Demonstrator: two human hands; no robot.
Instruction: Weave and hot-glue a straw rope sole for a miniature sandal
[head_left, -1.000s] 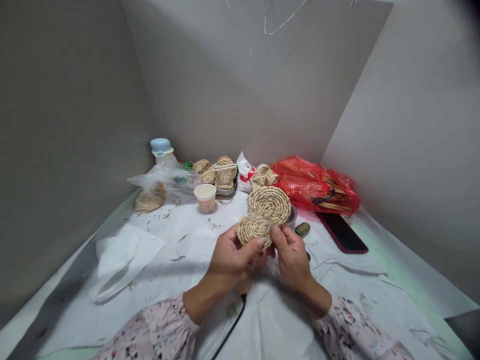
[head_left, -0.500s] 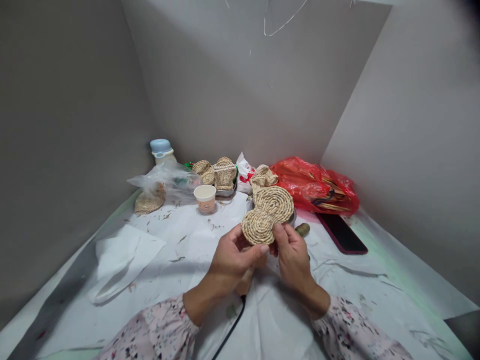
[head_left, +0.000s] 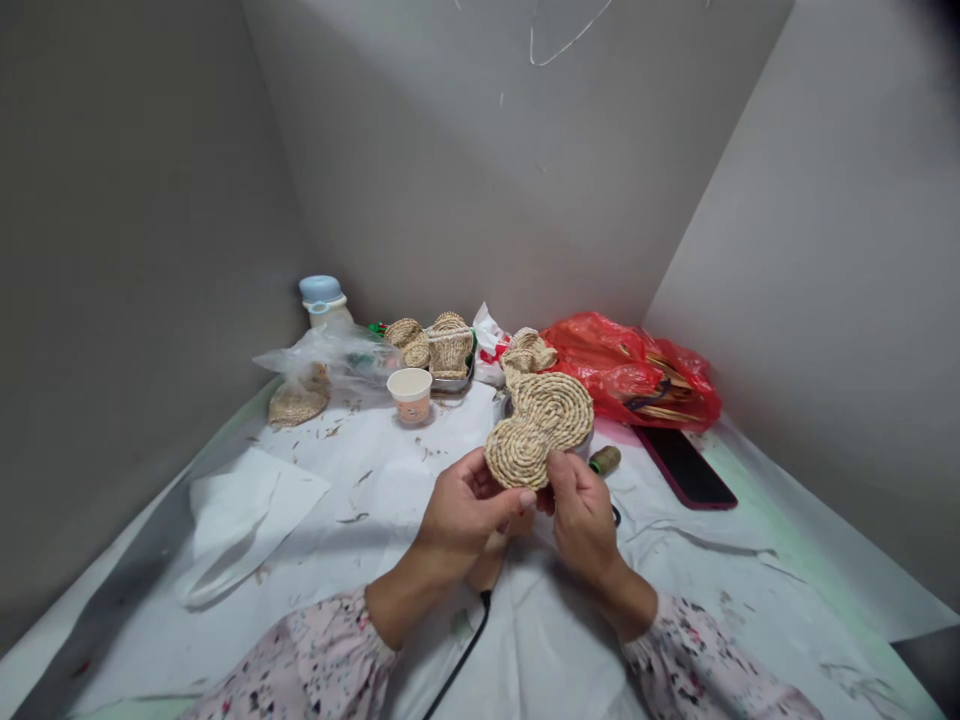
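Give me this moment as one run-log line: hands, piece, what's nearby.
left hand: grips coiled straw piece | right hand: grips same piece | nearby: thread spool, smartphone

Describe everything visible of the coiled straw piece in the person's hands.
The coiled straw piece is a flat figure-eight of two joined spirals, one larger and one smaller, wound from tan twisted fibre cord. The coils look tight and even. It is held tilted above the white sheet, larger spiral pointing away. The left hand grips the smaller spiral's lower edge; the right hand holds its right side, near the waist.
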